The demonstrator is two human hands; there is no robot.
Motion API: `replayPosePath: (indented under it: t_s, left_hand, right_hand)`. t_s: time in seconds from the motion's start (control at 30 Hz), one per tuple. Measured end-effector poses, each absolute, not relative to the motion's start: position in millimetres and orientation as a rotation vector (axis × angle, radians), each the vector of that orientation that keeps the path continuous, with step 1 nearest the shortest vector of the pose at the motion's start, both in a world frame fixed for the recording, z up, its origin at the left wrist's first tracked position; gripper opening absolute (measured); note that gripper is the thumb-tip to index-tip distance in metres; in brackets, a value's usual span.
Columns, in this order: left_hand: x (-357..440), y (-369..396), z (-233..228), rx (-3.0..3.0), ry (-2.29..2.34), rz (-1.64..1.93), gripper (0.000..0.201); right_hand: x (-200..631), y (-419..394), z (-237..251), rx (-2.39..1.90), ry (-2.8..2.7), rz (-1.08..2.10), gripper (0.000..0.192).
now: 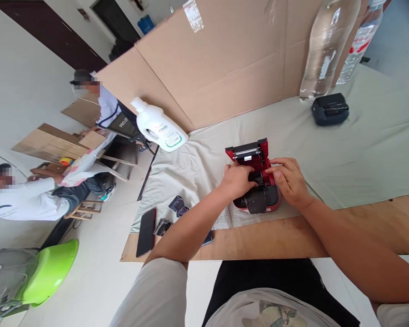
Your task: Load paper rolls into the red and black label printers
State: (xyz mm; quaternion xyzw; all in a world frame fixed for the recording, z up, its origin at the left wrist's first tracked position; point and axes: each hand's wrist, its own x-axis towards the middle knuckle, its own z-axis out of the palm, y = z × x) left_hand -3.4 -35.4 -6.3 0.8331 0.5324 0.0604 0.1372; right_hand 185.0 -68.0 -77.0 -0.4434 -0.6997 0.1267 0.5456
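A small red and black portable printer (pixel 272 198) sits near the table's front edge, its lid (pixel 247 152) raised. From its open compartment a black strip (pixel 256 200) hangs over the front. My left hand (pixel 237 180) reaches into the compartment from the left, thumb and fingers bent around the dark strip's inner end; the fingertips are partly hidden. At the printer's right side is my right hand (pixel 289 181), its fingers and thumb against the red edge.
Left on the table lie a phone (pixel 146 232) and crumpled dark strips (pixel 179 205). A white detergent bottle (pixel 162 127) leans by the cardboard partition (pixel 221 68). Back right stand a large water bottle (pixel 327 45), a smaller one (pixel 359 45) and a black device (pixel 330 109). Two people sit far left.
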Motion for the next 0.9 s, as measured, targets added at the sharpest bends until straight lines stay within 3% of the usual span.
replayPosePath:
  t_s: [0.1, 0.2, 0.27, 0.37, 0.5, 0.8, 0.9]
  left_hand:
    - [-14, -45, -7, 2.262, 1.48, 0.58, 0.017]
    - [-27, -50, -9, 2.155, 1.538, 1.138, 0.031]
    - [-33, -49, -13, 2.109, 1.534, 1.362, 0.045]
    - [-37, -46, -25, 1.987, 1.335, 1.363, 0.064]
    - [-36, -58, -46, 1.857, 1.168, 1.473, 0.064]
    - [-37, -100, -84, 2.13, 1.116, 1.592, 0.052]
    - [-33, -98, -89, 2.178, 1.088, 1.653, 0.052]
  right_hand:
    - [185, -68, -77, -1.071, -1.586, 0.298, 0.041]
    - [185, -68, -80, -1.034, -1.551, 0.333, 0.039]
    - [184, -67, -84, -0.983, -1.549, 0.39, 0.051]
    - [183, -66, -90, -0.917, -1.571, 0.499, 0.074]
    - [183, -65, -91, -0.857, -1.596, 0.567, 0.085]
    - [180, -76, -75, -0.752, -1.82, 0.371, 0.068]
    - [178, -77, -76, -0.735, -1.829, 0.298, 0.054]
